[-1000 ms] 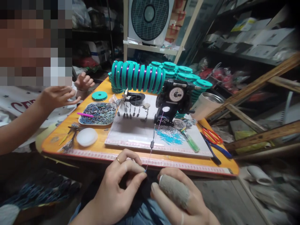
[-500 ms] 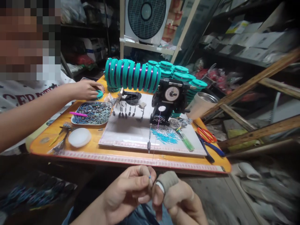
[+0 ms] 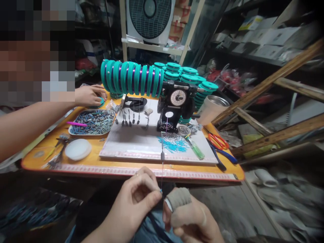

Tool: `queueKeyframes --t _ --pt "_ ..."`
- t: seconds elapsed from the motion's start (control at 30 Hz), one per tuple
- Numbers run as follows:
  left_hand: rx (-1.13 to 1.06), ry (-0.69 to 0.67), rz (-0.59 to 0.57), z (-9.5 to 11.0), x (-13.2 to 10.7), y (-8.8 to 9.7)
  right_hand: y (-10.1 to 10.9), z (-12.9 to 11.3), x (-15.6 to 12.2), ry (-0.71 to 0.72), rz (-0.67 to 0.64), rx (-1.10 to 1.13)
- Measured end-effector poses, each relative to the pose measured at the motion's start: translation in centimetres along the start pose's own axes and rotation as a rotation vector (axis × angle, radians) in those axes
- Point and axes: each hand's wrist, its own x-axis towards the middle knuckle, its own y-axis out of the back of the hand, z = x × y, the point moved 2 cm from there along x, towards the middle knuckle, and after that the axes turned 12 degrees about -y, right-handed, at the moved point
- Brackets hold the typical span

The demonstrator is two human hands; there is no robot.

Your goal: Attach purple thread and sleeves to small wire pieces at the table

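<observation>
Bottom centre: left hand [image 3: 131, 209] and right hand [image 3: 188, 216], both grips pinched on the line [image 3: 162, 172]. Line runs up past a sinker [image 3: 162, 156] to the winder [image 3: 176, 106] on the surface [image 3: 106, 165].

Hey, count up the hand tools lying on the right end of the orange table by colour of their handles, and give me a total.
Red-handled scissors: 1
Blue-handled pliers: 1
Green-handled screwdriver: 1
Total: 3
</observation>
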Motion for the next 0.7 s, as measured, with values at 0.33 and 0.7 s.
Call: queueKeyframes --t 0.33,0.7 --pt "0.958 -0.838 0.053 3.7 -1.7 0.6 -0.6 -1.6 3.6 0.082 -0.107 -0.231" --pt "0.876 -0.800 0.103 4.0 -1.6 1.5 -1.6 -1.0 3.8 0.334 -0.085 -0.167"
